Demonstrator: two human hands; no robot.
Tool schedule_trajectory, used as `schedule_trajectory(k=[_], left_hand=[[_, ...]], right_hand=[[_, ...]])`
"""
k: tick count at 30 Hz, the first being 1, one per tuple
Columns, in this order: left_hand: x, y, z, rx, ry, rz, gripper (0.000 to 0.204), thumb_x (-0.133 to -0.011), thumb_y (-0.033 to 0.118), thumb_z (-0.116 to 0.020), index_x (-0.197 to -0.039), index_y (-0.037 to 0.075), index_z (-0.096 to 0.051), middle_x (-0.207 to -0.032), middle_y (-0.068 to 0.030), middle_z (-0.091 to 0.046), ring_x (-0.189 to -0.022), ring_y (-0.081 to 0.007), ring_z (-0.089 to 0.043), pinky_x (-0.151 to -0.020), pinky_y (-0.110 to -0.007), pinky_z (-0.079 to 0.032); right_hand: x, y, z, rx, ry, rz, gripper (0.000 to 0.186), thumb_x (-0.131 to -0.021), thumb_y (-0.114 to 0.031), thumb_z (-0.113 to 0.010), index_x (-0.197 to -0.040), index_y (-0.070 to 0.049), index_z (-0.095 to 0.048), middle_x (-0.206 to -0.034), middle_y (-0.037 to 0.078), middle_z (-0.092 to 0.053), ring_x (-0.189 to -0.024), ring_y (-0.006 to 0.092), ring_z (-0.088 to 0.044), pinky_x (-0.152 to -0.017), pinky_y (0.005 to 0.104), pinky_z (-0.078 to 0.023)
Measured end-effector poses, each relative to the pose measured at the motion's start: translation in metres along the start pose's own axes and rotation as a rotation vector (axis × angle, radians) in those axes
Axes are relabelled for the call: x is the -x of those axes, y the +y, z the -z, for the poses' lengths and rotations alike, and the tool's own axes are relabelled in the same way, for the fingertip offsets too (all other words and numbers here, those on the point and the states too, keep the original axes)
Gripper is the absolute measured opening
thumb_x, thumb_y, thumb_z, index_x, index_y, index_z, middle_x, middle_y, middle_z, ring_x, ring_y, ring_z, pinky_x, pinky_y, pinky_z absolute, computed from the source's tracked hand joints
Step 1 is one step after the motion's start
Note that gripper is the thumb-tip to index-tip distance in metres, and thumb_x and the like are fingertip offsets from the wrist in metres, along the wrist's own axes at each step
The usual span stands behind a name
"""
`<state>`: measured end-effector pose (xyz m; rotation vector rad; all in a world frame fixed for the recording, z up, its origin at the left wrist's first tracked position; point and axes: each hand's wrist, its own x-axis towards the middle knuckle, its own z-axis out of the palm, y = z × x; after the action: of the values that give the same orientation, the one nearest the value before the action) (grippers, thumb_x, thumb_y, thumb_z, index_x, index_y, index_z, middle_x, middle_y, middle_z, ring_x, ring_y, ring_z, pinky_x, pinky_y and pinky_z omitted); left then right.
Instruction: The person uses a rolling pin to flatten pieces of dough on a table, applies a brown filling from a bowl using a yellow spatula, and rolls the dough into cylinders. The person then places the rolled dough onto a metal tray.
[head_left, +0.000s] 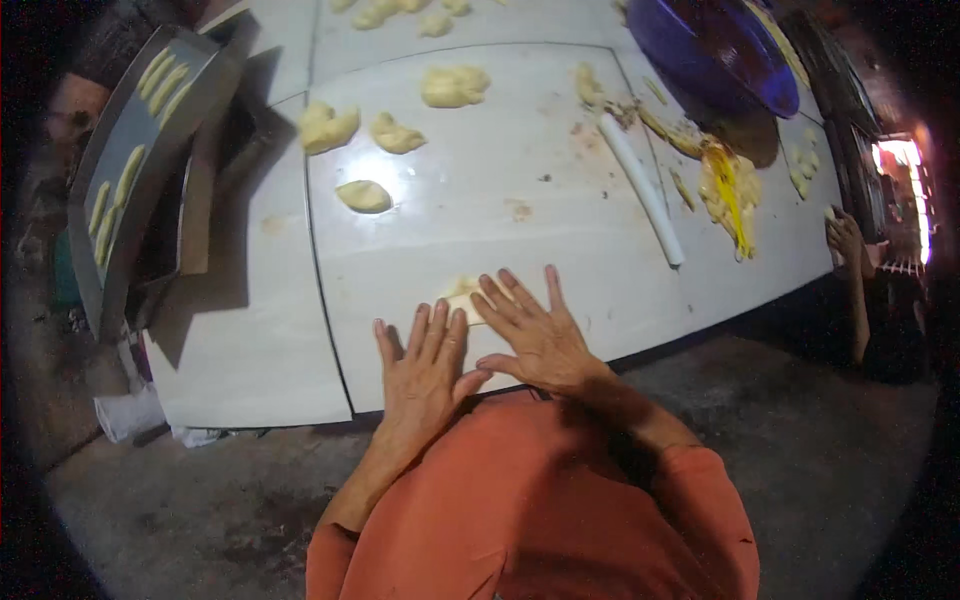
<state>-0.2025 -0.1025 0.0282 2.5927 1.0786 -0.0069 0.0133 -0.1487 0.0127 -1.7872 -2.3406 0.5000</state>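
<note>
Near the front edge of the white table, a small piece of pale dough (467,300) lies partly under my hands, flattened at its near side. My left hand (423,372) rests with its fingers stretched out at the dough's left side. On the dough's right side my right hand (538,340) lies flat, its fingers spread. The two thumbs nearly meet, and part of the dough is hidden by the fingers. Ahead and to the left sit loose dough lumps: a smooth oval lump (363,197), a small lump (396,134) and a bigger lump (329,128).
A metal tray (130,175) with dough strips leans at the left. A white rolling rod (643,195) lies at right, beside a yellow-streaked mass (733,190). A purple basin (715,50) stands at far right. Another person's hand (846,238) is at the right edge.
</note>
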Motion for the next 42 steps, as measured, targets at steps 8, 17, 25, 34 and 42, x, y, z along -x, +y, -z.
schedule_trajectory(k=[8,17,25,34,42], left_hand=[[-0.02,0.005,0.001,0.026,0.055,-0.101,0.083,-0.092,0.053,-0.066,-0.154,0.003,-0.041,-0.161,-0.0168,-0.04,-0.148,-0.0343,-0.038,-0.115,-0.074,-0.02],[-0.012,0.003,-0.002,0.017,-0.006,-0.061,0.087,-0.092,0.057,-0.064,-0.156,0.004,-0.036,-0.161,-0.025,-0.034,-0.147,-0.0393,-0.038,-0.112,-0.077,-0.021],[0.004,-0.016,-0.006,0.075,0.493,-0.016,0.093,-0.088,0.042,-0.077,-0.16,0.004,-0.03,-0.161,-0.0347,-0.024,-0.149,-0.0506,-0.028,-0.113,-0.077,-0.016],[-0.061,-0.026,-0.003,-0.06,0.274,0.243,0.063,-0.098,0.042,-0.059,-0.151,0.008,-0.05,-0.157,-0.0208,-0.045,-0.148,-0.0395,-0.037,-0.118,-0.071,-0.008],[-0.152,-0.065,0.013,-0.07,0.394,0.307,0.068,-0.101,0.041,-0.054,-0.159,0.011,-0.035,-0.164,-0.0303,-0.021,-0.155,-0.0501,-0.007,-0.112,-0.08,-0.001]], right_hand=[[0.019,0.045,0.011,-0.106,0.292,-0.113,0.065,-0.094,-0.042,-0.068,-0.147,-0.009,-0.052,-0.158,0.014,-0.043,-0.15,0.032,-0.035,-0.119,0.0664,-0.021],[0.024,0.161,0.047,0.251,0.416,-0.834,0.051,-0.099,-0.024,-0.064,-0.144,-0.004,-0.052,-0.127,0.019,-0.063,-0.118,0.0352,-0.058,-0.103,0.0512,-0.042],[0.013,0.046,0.031,-0.035,0.378,0.02,0.042,-0.087,-0.016,-0.071,-0.128,-0.01,-0.065,-0.123,0.007,-0.069,-0.108,0.0251,-0.064,-0.095,0.0441,-0.046],[-0.037,0.016,0.018,0.166,0.116,-0.282,0.067,-0.09,-0.039,-0.073,-0.149,-0.016,-0.05,-0.158,0.008,-0.046,-0.15,0.0283,-0.036,-0.118,0.0657,-0.021],[-0.133,0.066,0.037,0.273,0.361,-0.283,0.061,-0.092,-0.037,-0.071,-0.147,-0.016,-0.055,-0.157,0.02,-0.043,-0.146,0.0389,-0.039,-0.118,0.0658,-0.023]])
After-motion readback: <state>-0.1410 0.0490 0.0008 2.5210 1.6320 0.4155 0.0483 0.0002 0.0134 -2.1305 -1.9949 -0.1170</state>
